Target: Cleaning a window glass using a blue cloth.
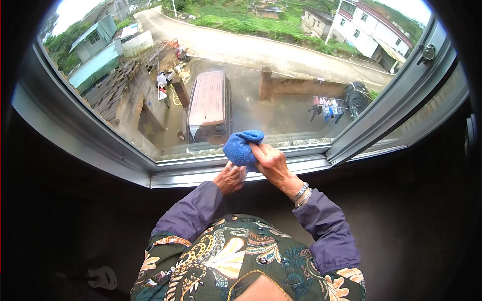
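A blue terry cloth [243, 147], folded into a bunch, is gripped by my right hand [272, 162] in front of the window glass. Just below it, my left hand [230, 178] is at the lower aluminium window frame [188, 180], close beneath the cloth. Its fingertips are partly hidden and blurred, so I cannot tell whether they pinch the cloth's lower end or only rest beside it. Behind the cloth is the window pane [241, 113], showing a yard outside.
To the right runs a sliding sash's upright frame [380, 101] with a metal latch [428, 52]. Another frame side [94, 124] slants along the left. Beyond the glass are a parked van [209, 99], a brick wall [301, 87] and hanging laundry [327, 107]. The room below is dark.
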